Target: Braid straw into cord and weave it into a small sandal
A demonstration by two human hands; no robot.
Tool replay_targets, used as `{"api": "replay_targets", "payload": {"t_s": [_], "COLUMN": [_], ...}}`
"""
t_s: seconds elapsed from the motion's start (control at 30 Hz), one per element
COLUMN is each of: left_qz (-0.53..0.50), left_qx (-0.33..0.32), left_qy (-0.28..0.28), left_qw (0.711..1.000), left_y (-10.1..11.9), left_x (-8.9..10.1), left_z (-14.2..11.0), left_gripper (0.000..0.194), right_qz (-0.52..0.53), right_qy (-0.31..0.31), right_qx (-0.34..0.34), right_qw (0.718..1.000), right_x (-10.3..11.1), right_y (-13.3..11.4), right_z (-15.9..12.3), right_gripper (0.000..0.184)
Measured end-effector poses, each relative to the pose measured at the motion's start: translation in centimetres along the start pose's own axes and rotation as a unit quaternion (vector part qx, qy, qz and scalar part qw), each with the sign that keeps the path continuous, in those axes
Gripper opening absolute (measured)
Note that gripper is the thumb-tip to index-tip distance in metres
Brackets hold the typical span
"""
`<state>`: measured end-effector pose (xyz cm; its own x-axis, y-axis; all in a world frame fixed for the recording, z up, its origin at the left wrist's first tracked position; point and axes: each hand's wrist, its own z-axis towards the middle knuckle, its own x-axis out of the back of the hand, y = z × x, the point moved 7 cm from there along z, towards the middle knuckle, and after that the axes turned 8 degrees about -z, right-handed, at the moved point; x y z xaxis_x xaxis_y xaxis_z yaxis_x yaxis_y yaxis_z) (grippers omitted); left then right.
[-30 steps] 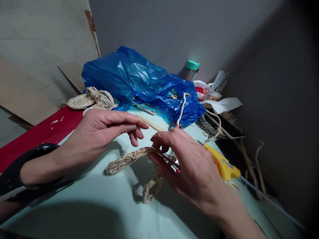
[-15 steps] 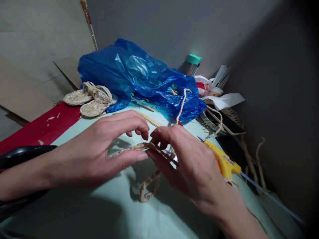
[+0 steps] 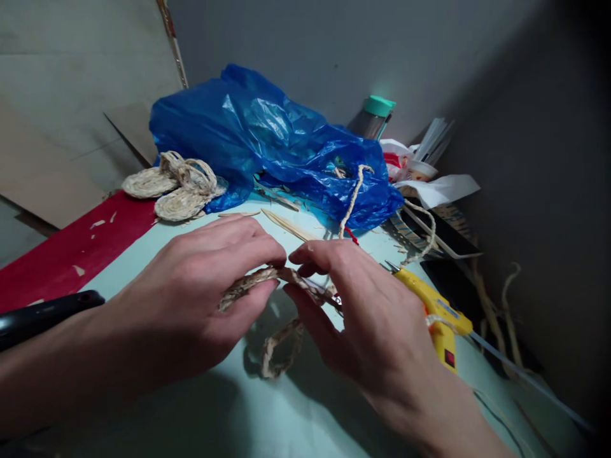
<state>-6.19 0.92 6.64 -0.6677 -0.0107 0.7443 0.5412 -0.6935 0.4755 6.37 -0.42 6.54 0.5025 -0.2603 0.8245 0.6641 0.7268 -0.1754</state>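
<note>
A braided straw cord runs between my two hands above the table. My left hand pinches it between thumb and fingers. My right hand is curled around the cord's other part, its thumb and index fingertips a little apart; the palm side is hidden. Below the hands hangs a loop of the same braid. Just right of my right hand lies a yellow hot glue gun, its metal nozzle pointing up and left.
Behind the hands a blue plastic bag leans by the wall, with a small pair of woven straw slippers at its left. A bottle with a green lid, white paper and straw strands crowd the right. Red paper covers the left side.
My left fingers have closed down onto the braided cord, where they were apart from the thumb before. The view has shifted slightly; the right hand stays at the cord.
</note>
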Motion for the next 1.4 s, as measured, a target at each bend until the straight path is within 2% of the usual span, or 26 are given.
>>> {"api": "replay_targets", "payload": {"t_s": [0.1, 0.2, 0.3, 0.4, 0.53, 0.73, 0.83, 1.0, 1.1, 1.17, 1.23, 1.4], "left_qz": [0.008, 0.026, 0.033, 0.036, 0.039, 0.034, 0.008, -0.042, -0.057, -0.065, -0.064, -0.063], "left_qx": [0.014, 0.03, 0.036, 0.039, 0.048, 0.038, 0.043, 0.073, 0.097, 0.108, 0.12, 0.176], "left_qy": [0.023, 0.051, 0.083, 0.103, 0.099, 0.117, 0.133, 0.152, 0.148, 0.145, 0.156, 0.197], "left_qw": [1.0, 0.998, 0.995, 0.993, 0.993, 0.992, 0.99, 0.985, 0.982, 0.981, 0.978, 0.962], "left_y": [-0.3, -0.7, -0.9, -0.7, -0.7, -0.7, -0.8, -1.4, -1.8, -2.1, -2.5, -4.3], "left_x": [0.4, 0.9, 1.3, 1.5, 1.5, 1.4, 1.4, 1.7, 1.8, 1.8, 2.1, 3.4], "left_z": [0.0, 0.0, -0.1, -0.3, -0.3, -0.4, -0.5, -0.7, -0.7, -0.5, -0.3, -0.1], "left_gripper": [0.012, 0.007, 0.007, 0.006, 0.006, 0.006, 0.008, 0.013, 0.01, 0.009, 0.008, 0.004], "right_qz": [-0.014, -0.078, -0.097, -0.073, -0.021, 0.065, 0.064, 0.024, 0.033, 0.011, -0.031, -0.123], "right_qy": [-0.013, 0.004, 0.02, 0.042, 0.062, 0.008, 0.001, 0.051, -0.005, -0.053, -0.059, 0.018], "right_qx": [0.008, 0.007, -0.004, -0.031, -0.079, -0.095, -0.095, -0.131, -0.157, -0.154, -0.13, -0.047], "right_qw": [1.0, 0.997, 0.995, 0.996, 0.995, 0.993, 0.993, 0.99, 0.987, 0.987, 0.989, 0.991], "right_x": [0.2, 0.5, 0.4, 0.1, -0.4, -1.9, -1.8, -0.8, -1.6, -2.1, -1.6, 2.2], "right_y": [-0.3, -0.4, -0.8, -1.4, -1.6, -0.8, -0.6, -0.3, 0.0, 0.1, 0.1, 0.4], "right_z": [-0.1, -0.3, -0.4, -0.4, -0.5, -1.1, -1.1, -0.8, -0.8, -0.8, -0.6, 0.2], "right_gripper": [0.012, 0.008, 0.009, 0.008, 0.007, 0.009, 0.018, 0.017, 0.033, 0.024, 0.016, 0.026]}}
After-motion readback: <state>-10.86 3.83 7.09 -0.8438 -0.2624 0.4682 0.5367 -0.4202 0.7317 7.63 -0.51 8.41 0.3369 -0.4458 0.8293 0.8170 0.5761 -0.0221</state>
